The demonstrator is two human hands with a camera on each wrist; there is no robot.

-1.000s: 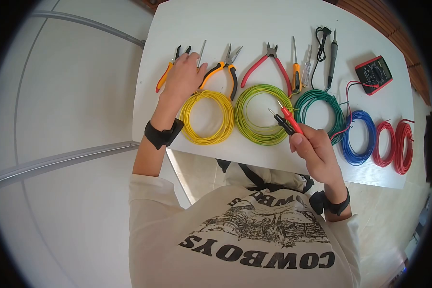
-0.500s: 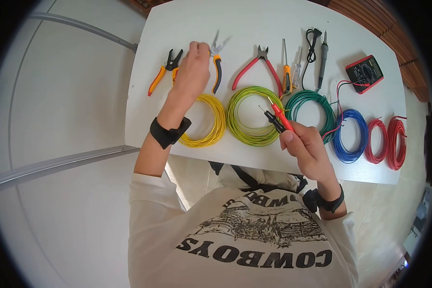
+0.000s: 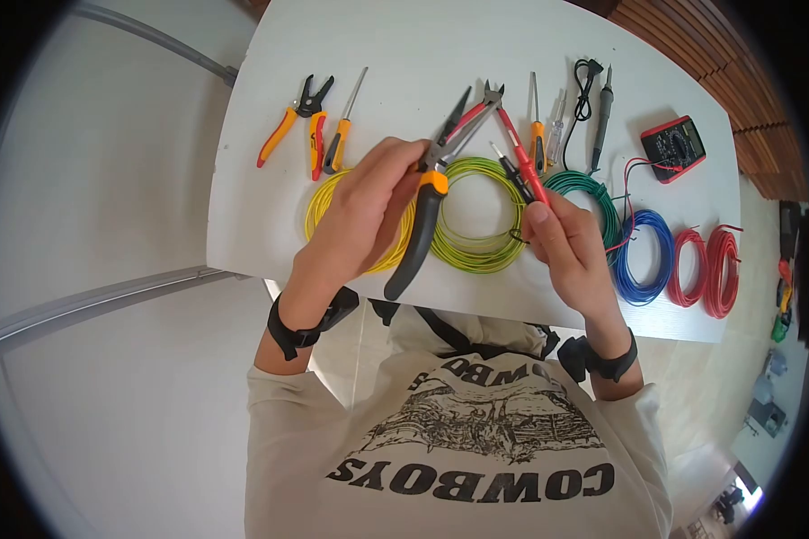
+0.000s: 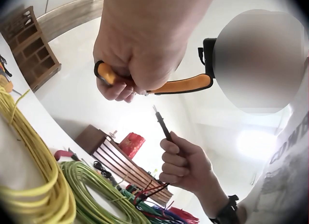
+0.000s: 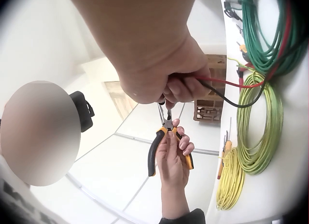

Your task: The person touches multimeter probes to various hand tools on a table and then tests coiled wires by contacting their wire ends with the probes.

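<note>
So the left hand (image 3: 364,216) is wrapped around the orange-and-black pliers (image 3: 427,202), held up over the yellow coil (image 3: 319,202) and yellow-green coil (image 3: 481,242) on the white table (image 3: 440,45). The right hand (image 3: 566,247) pinches the red and black probes (image 3: 520,171), whose leads trail toward the multimeter (image 3: 672,148). The hands cover parts of both coils, and the probe tips get lost against the red cutters (image 3: 490,103) behind them.

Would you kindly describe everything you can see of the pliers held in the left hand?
The needle-nose pliers have long, slim grey metal jaws that look closed, and black handles with orange trim. The left hand grips them near the pivot, lifted off the white table above the yellow wire coil, jaws pointing away from the person, one handle hanging toward them.
</note>
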